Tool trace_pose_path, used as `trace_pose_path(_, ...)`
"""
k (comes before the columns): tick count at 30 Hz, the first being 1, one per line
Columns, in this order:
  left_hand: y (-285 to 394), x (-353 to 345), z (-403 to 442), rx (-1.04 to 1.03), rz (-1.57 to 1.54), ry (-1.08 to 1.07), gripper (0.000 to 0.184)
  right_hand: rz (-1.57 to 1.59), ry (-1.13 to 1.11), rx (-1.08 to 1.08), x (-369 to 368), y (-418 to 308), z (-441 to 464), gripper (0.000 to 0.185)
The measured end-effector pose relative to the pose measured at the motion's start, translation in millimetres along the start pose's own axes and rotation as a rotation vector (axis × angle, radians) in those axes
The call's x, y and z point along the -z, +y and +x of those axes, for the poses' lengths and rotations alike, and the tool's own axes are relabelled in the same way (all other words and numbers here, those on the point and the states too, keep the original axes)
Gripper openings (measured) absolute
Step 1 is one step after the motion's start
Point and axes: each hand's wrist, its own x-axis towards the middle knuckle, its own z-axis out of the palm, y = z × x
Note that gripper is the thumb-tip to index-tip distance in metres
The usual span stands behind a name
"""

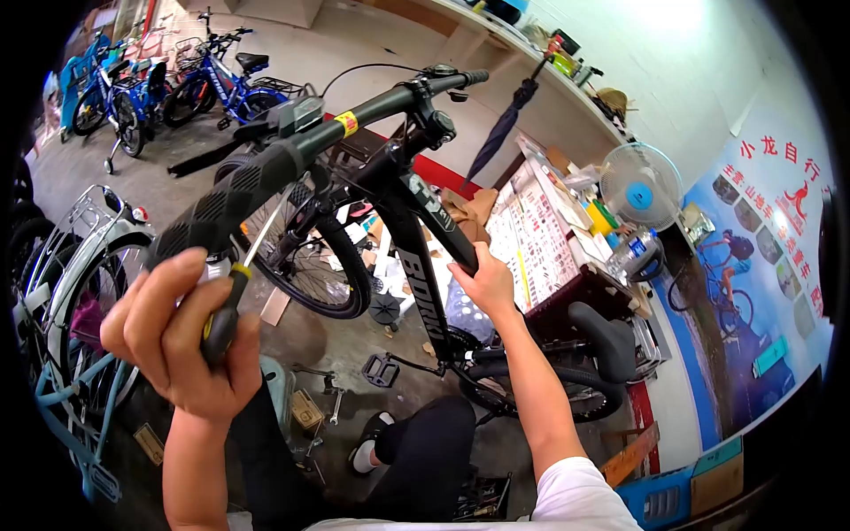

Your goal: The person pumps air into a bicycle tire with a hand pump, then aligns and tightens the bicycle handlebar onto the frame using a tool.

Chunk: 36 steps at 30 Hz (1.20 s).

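1. Left hand [181,341]: curled shut round a screwdriver [222,327], shaft beside the grip [235,190].
2. Right hand [487,281]: wrapped on the frame tube.
3. Black bike [410,239]'s right in front. Probably stiff, kinda heavy; bars might swing, so I'd grab the frame.

White short-sleeved top [580,496], black trousers [429,456], white socks [364,457].
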Motion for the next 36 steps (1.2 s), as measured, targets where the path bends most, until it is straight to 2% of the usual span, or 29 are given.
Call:
trace_pose_path(2, 8.7, 6.8, -10.0, 0.023, -0.04, 0.008, 0.027, 0.009, -0.008, 0.006, 8.4, 0.2, -9.0, 0.042)
trace_pose_path(8, 38.0, 37.4, -29.3, 0.034, -0.085, -0.148, 0.027, 0.026, -0.051, 0.011, 18.6, 0.5, -18.0, 0.043)
trace_pose_path(12, 47.9, 46.1, -48.5, 0.108, -0.247, -0.225, 0.031, 0.092, -0.075, -0.016, 17.9, -0.8, -12.5, 0.046)
trace_pose_path(14, 53.8, 40.7, -64.5, 0.121, -0.366, -0.232, 0.031, 0.102, -0.023, 0.059, 22.2, -6.5, -9.2, 0.045)
trace_pose_path(16, 59.6, 27.9, -72.4, 0.196, -0.573, -0.3, 0.036, 0.114, 0.166, 0.228, 34.2, -23.8, 2.0, 0.042)
trace_pose_path(18, 61.0, 13.2, -75.6, 0.243, -0.729, -0.398, 0.046, 0.181, 0.211, 0.18, 51.7, -53.5, 13.4, 0.031)
trace_pose_path(22, 69.8, 2.0, -72.9, 0.252, -0.736, -0.482, 0.053, 0.177, 0.266, 0.318, 82.4, -89.3, 53.9, 0.02)
trace_pose_path(24, 70.8, 1.7, -71.7, 0.266, -0.776, -0.471, 0.05, 0.128, 0.27, 0.391, 91.1, -104.8, 66.8, 0.018)
trace_pose_path(26, 75.9, 0.5, -69.1, 0.314, -0.91, -0.203, 0.042, 0.451, 0.123, 0.178, 92.3, -117.9, 74.7, 0.016)
trace_pose_path(27, 80.3, -6.7, -66.5, 0.326, -1.014, -0.102, 0.039, 0.644, -0.005, 0.061, 85.8, -111.8, 77.8, 0.025)
trace_pose_path(28, 83.3, -15.6, -60.1, 0.326, -1.012, -0.103, 0.039, 0.646, -0.005, 0.061, 85.1, -116.9, 77.0, 0.025)
trace_pose_path(30, 87.1, -36.6, -44.8, 0.275, -0.893, -0.167, 0.039, 1.234, -0.242, -0.232, 84.3, -129.0, 75.6, 0.037)
trace_pose_path(31, 88.6, -49.5, -41.0, 0.276, -0.887, -0.139, 0.039, 1.325, -0.314, -0.226, 78.6, -123.4, 75.0, 0.044)
trace_pose_path(32, 89.5, -60.5, -38.3, 0.276, -0.882, -0.11, 0.04, 1.328, -0.313, -0.222, 77.2, -128.4, 72.5, 0.044)
trace_pose_path(35, 88.7, -78.1, -27.0, 0.18, -0.818, -0.045, 0.045, 1.722, -0.126, -0.358, 63.2, -142.5, 67.8, 0.034)
trace_pose_path(36, 89.2, -82.6, -23.8, 0.146, -0.796, -0.005, 0.047, 1.723, -0.123, -0.36, 58.9, -143.1, 69.2, 0.034)
